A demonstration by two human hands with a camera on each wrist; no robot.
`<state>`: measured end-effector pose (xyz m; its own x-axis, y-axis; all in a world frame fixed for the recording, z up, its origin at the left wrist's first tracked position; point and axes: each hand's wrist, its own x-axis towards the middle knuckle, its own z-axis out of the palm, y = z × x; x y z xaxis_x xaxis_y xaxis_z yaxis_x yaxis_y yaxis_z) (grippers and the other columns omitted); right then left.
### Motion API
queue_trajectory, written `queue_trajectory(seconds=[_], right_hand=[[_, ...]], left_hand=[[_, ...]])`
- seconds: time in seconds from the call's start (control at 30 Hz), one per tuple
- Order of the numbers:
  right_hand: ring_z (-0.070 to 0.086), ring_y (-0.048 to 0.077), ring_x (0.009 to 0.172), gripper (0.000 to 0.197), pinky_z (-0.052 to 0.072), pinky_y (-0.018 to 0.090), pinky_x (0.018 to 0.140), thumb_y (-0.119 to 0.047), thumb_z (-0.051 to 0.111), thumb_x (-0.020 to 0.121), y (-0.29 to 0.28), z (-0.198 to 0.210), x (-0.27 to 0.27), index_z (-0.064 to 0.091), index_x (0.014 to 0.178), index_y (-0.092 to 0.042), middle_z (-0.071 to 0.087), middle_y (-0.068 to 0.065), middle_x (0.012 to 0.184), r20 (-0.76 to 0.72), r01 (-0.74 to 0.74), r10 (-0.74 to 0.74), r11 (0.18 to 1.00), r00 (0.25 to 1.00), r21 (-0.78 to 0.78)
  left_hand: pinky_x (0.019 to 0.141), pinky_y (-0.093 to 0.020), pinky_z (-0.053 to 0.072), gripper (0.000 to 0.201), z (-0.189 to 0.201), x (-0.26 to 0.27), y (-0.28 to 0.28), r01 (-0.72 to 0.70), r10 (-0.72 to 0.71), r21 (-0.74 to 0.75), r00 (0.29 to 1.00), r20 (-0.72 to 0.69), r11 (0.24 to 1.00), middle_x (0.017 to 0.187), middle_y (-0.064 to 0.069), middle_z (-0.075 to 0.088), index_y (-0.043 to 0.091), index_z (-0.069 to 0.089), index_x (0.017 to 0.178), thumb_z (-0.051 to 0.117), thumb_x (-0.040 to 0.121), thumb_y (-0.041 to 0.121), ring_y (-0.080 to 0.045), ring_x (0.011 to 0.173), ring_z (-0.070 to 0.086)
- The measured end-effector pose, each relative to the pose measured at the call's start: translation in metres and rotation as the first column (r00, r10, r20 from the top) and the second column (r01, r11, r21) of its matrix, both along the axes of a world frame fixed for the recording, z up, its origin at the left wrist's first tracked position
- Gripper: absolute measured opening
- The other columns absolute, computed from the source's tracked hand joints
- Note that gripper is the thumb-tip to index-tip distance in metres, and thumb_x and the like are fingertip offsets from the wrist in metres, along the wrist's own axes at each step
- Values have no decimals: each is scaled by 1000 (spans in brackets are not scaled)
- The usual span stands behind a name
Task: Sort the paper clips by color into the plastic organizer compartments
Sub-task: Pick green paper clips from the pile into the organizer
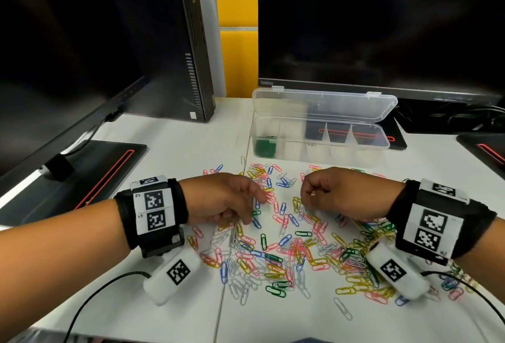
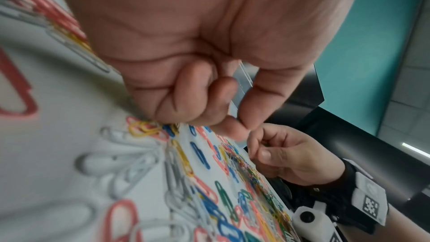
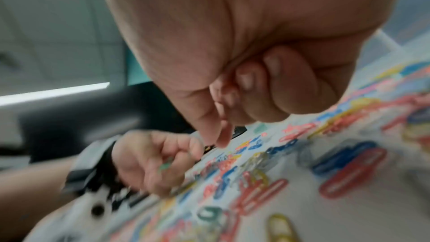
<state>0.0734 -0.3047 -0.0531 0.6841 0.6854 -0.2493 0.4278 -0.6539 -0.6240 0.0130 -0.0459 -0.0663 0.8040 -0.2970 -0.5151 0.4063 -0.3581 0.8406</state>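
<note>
Two hands work low over the heap. The left hand (image 1: 221, 200) hangs with fingers curled downward, thumb and forefinger tips meeting in the left wrist view; the blurred right wrist view shows a smear of green inside that hand, probably a green clip, though whether it is truly gripped cannot be told. The right hand (image 1: 338, 192) is balled into a loose fist, its forefinger and thumb drawn together near the bench; nothing can be made out between them.

Under and around both hands lies the scatter of coloured wire paper clips (image 1: 284, 247), pink, yellow, blue, green and white, pointing every way on the white bench (image 1: 175, 148). Beyond the heap, straight ahead of the hands and slightly nearer the right one, sits the clear plastic organizer box (image 1: 319, 140) with its lid propped open; its long axis runs left to right. Only its leftmost compartment holds clips, all green (image 1: 265, 145), so a green clip must travel forward and a little rightward from the left hand.
</note>
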Motion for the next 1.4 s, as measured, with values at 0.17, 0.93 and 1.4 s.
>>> queue_trajectory(seconds=[0.17, 0.93, 1.4], right_hand=[[59, 3, 69, 12, 37, 14, 58, -25, 58, 90, 13, 4, -23, 67, 83, -26, 63, -18, 73, 229, -184, 262, 932, 937, -314], [58, 20, 91, 5, 39, 26, 69, -16, 62, 89, 88, 41, 81, 62, 90, -21, 63, -3, 97, 428, 107, -85, 994, 900, -28], [61, 17, 113, 28, 51, 36, 97, -25, 58, 95, 66, 43, 76, 64, 123, -29, 66, -7, 123, 532, 89, 0, 986, 847, -142]], left_hand=[[42, -20, 20, 12, 7, 0, -10, 27, -28, -10, 999, -30, 1000, 59, -6, 48, 6, 64, 78, 54, 72, 9, -13, 42, 33], [49, -18, 37, 15, 13, 18, -10, 156, -240, 301, 934, 263, 941, 67, 5, 48, 18, 52, 85, 52, 100, 23, -10, 56, 43], [44, -17, 39, 26, 42, 107, -2, -435, 463, -179, 869, 171, 882, 83, -8, 65, 0, 64, 114, 42, 100, -4, -9, 55, 47]])
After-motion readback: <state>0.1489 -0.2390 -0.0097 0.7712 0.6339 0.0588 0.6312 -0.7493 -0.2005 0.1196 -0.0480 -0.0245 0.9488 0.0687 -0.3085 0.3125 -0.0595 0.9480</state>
